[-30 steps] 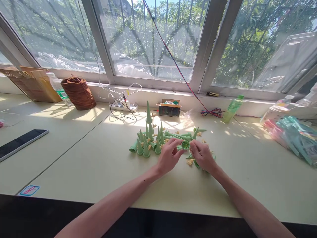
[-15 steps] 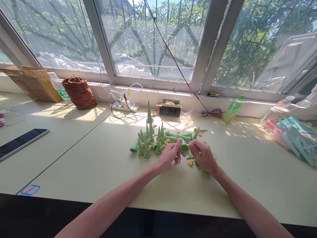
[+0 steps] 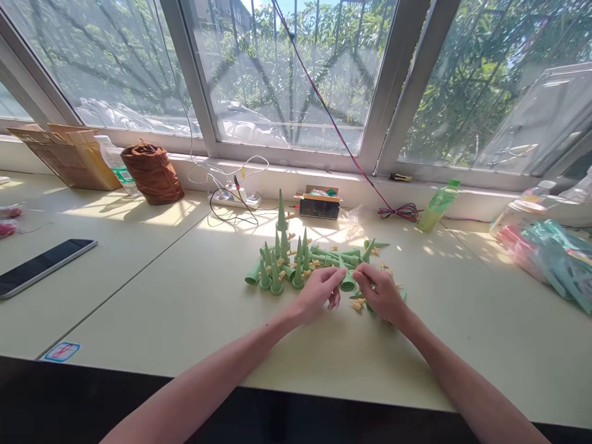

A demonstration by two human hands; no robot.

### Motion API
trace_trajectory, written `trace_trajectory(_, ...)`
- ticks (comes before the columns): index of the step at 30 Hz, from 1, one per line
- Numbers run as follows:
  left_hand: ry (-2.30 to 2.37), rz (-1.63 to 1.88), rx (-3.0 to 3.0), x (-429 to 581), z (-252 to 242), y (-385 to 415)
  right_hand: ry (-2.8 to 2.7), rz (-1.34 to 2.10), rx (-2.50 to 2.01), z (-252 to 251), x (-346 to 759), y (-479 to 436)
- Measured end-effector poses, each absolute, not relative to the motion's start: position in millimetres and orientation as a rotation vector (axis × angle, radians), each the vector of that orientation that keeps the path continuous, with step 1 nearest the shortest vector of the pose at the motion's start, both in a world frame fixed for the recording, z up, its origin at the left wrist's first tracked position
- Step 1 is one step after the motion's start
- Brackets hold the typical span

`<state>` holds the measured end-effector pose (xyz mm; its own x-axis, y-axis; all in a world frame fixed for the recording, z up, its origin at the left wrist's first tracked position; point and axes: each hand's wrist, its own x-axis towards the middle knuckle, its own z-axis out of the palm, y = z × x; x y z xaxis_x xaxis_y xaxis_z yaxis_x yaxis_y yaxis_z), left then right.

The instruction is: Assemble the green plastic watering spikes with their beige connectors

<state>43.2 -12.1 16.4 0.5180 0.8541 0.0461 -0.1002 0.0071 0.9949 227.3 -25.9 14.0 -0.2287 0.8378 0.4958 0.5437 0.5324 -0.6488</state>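
Observation:
Between my hands is a green cone-shaped plastic spike (image 3: 348, 283), its wide round end toward me and its point leaning away. My left hand (image 3: 322, 291) pinches it from the left with thumb and forefinger. Close against its right side, my right hand (image 3: 382, 293) is closed in a pinch; whatever its fingertips hold is hidden. Several like spikes (image 3: 276, 280) stand upright to the left with small yellow fittings among them, and more lie behind. Loose yellow fittings (image 3: 357, 304) lie just below my right hand, which partly covers other green pieces.
At the back are a brown drawstring pouch (image 3: 152, 176), a power strip (image 3: 238, 196) with cables, a small black box-like device (image 3: 319, 208) and a green bottle (image 3: 439, 206). A tablet (image 3: 49, 266) lies at left, plastic-wrapped packs (image 3: 550, 259) at right.
The spike has tipped, so its wide end faces lower and its cone shows above. My left fingers have shifted along it; the right hand stays close beside it. The view has shifted slightly.

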Motion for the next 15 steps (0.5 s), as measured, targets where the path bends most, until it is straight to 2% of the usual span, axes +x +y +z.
trace_trajectory(15, 0.806, 1.173, 1.789, 46.3, 10.4, -15.3, -1.907, 0.450, -1.142, 13.4, 226.6, -25.6)
